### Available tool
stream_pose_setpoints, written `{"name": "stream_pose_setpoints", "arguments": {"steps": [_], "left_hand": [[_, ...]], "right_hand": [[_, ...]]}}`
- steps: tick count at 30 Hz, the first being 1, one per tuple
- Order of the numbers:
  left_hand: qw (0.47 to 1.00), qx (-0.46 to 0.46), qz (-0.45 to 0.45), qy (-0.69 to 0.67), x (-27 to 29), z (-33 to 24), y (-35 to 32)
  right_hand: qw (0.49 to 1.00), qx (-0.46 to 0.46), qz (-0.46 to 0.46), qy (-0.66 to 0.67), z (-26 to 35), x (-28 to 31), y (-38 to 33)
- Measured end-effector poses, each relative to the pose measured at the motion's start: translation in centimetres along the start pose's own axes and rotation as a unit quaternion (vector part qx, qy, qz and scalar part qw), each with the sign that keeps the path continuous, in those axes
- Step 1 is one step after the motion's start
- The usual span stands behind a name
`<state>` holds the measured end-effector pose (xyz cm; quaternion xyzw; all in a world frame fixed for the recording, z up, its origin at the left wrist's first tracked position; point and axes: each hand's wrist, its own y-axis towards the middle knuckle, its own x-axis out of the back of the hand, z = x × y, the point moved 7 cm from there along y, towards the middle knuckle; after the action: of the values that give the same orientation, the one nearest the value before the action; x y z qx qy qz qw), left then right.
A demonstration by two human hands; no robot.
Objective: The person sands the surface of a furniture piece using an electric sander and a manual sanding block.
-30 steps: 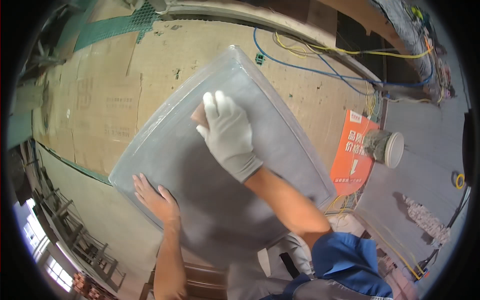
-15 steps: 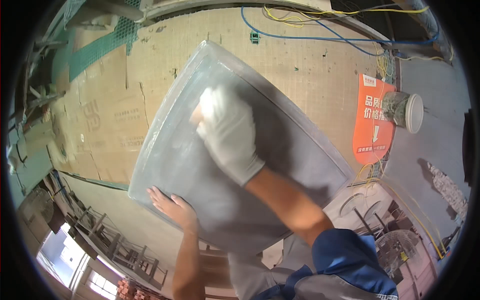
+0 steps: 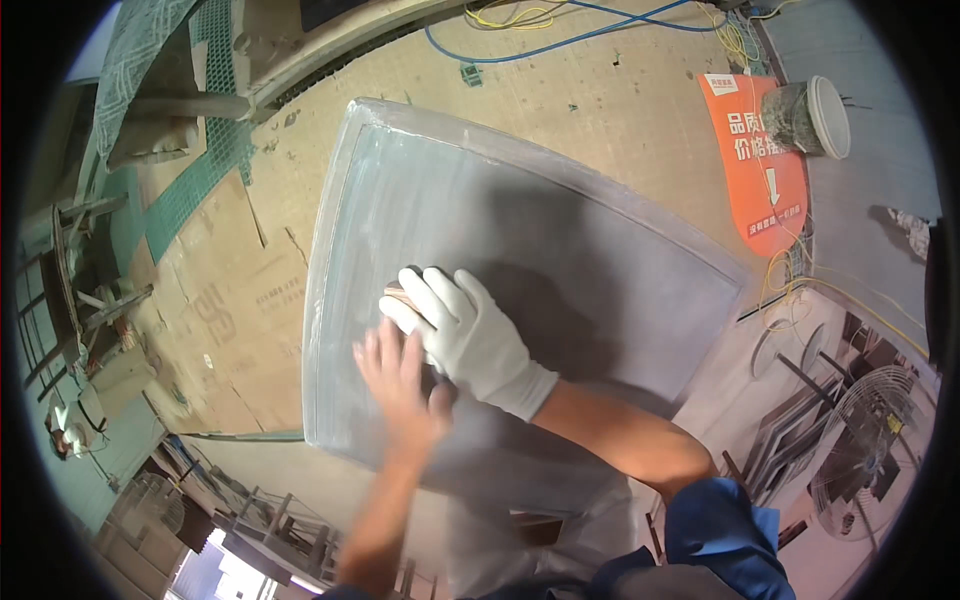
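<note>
The white-gloved right grip (image 3: pixel 468 335) is closed on a brown block (image 3: pixel 396 291), which sits under its fingertips over the grey panel (image 3: pixel 430 200). The bare left grip (image 3: pixel 400 385) lies just below and left of it, fingers stretched out and slightly parted, tips close by the block; whether they touch the glove I cannot tell. The panel spreads beneath both grips, its border running above and to the left of them. Well up and right of the right grip, a red sign (image 3: pixel 765 190) bears rows of white characters, a white arrow pointing down and a small printed label (image 3: pixel 722 84) at its upper left corner. A bucket (image 3: pixel 828 118) overlaps the sign's right side. Left of the left grip, cardboard (image 3: pixel 240 290) shows faint print, partly too faded to read; above the right grip curves a blue hose (image 3: pixel 495 61)
</note>
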<state>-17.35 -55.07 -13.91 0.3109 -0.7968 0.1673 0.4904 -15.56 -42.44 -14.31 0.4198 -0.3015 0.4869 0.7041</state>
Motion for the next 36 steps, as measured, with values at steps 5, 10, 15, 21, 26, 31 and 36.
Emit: {"name": "stream_pose_setpoints", "arguments": {"steps": [5,10,15,21,26,31,36], "left_hand": [[0.977,-0.174,-0.007,-0.122,-2.8,-4.1,23.0],[0.974,-0.201,0.005,-0.1,-3.3,-2.1,13.4],[0.974,-0.212,-0.053,-0.051,-4.0,-2.8,14.7],[0.98,-0.182,0.031,-0.073,-2.9,-2.6,12.8],[0.992,-0.082,0.043,-0.082,-2.1,-1.2,2.4],[0.981,-0.172,0.076,-0.037,-5.1,-8.5,22.3],[0.975,-0.18,0.035,-0.126,-4.6,-6.5,9.9]], "right_hand": [[0.984,-0.082,-0.154,-0.024,-11.7,4.0,5.7],[0.966,-0.158,-0.168,0.114,-4.6,-1.2,-2.1],[0.971,-0.129,-0.177,0.092,-6.6,-0.2,-1.0],[0.961,-0.206,-0.154,0.099,-5.2,-0.2,-2.1],[0.919,-0.241,0.009,0.312,1.8,-3.2,-8.4],[0.984,-0.166,-0.056,0.038,-12.7,4.1,1.6],[0.916,-0.246,-0.134,0.287,-5.8,1.2,-7.4]]}}
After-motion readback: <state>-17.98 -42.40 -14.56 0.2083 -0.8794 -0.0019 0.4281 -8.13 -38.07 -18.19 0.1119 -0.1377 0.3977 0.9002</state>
